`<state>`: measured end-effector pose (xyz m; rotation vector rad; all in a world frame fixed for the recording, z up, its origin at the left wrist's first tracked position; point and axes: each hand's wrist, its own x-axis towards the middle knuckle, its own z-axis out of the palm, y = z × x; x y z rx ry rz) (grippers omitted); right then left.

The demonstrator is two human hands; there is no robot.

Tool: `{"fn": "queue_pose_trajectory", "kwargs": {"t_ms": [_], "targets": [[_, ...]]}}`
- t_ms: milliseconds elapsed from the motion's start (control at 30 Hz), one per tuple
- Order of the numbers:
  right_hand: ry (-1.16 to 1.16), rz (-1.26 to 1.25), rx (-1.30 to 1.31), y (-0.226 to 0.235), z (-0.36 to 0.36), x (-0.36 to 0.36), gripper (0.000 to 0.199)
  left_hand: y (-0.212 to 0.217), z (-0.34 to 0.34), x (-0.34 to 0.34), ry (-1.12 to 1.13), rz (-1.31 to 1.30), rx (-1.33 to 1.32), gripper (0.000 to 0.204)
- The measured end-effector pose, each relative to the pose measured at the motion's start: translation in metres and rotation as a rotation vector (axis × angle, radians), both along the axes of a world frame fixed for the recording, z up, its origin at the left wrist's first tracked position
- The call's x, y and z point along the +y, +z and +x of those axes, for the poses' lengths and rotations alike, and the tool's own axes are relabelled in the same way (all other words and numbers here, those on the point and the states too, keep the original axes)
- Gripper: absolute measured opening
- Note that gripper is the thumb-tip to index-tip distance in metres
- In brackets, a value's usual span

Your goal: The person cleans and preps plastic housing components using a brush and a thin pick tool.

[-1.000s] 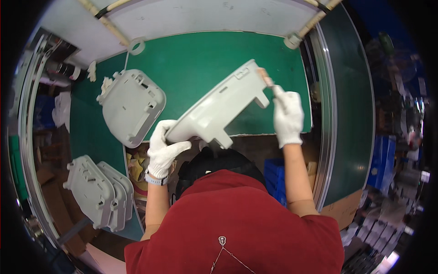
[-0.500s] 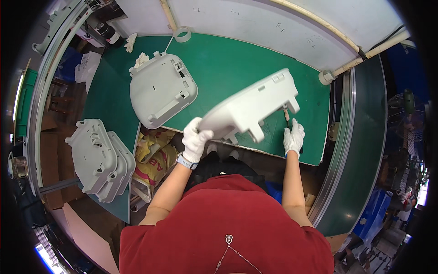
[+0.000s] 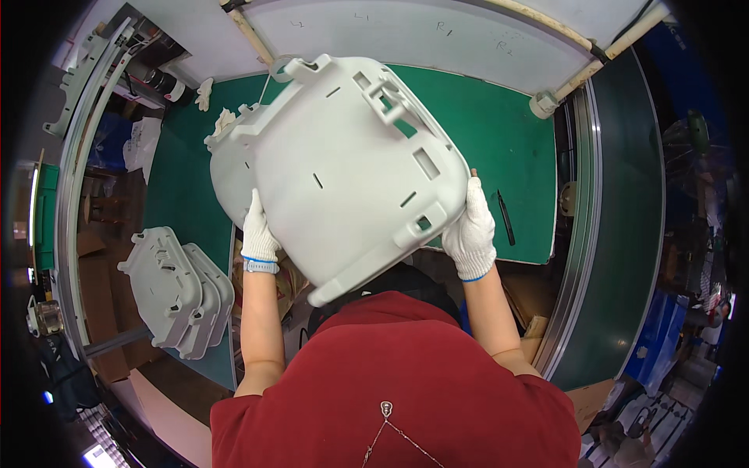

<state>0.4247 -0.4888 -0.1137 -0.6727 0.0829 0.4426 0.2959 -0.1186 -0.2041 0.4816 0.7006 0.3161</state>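
Note:
Held up in front of me is a light grey molded plastic panel (image 3: pixel 343 175) with slots, square openings and raised hooks. My left hand (image 3: pixel 260 232), in a white knit glove, grips its left edge. At the panel's right corner my right hand (image 3: pixel 472 238), also gloved, is closed around the edge; some fingers are hidden behind it. A slim black pen-shaped tool (image 3: pixel 506 218) lies on the green table (image 3: pixel 523 148), to the right of that hand. Behind the held panel, a second grey panel (image 3: pixel 228 175) rests on the table, partly covered.
Several similar grey panels (image 3: pixel 168 285) stand stacked at the lower left. A white glove (image 3: pixel 204 93), a dark bottle (image 3: pixel 165 84) and a roll of tape (image 3: pixel 287 66) are toward the back. A pale pipe (image 3: pixel 577 82) and metal rail (image 3: pixel 597 195) bound the right side.
The panel has turned from edge-on to its broad side and moved left. My right hand has left the black tool on the table and taken the panel's right edge; my left hand has shifted left.

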Motion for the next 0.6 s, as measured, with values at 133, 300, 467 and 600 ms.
{"fn": "queue_pose_trajectory", "kwargs": {"t_ms": [133,300,467,600], "targets": [[0.04,0.112,-0.127,0.021,0.009,-0.011,0.042,0.009,-0.011,-0.026,-0.289,-0.354,-0.302,0.054],[-0.14,0.117,-0.038,0.025,0.036,-0.017,0.034,0.057,-0.012,-0.094,-0.293,-0.339,-0.448,0.055],[-0.176,-0.003,0.021,0.014,0.043,-0.023,0.039,0.09,-0.013,-0.153,-0.139,-0.619,-0.469,0.044],[-0.048,-0.047,-0.043,0.002,0.052,-0.041,0.052,0.092,0.0,-0.167,-0.096,-0.537,-0.422,0.042]]}}
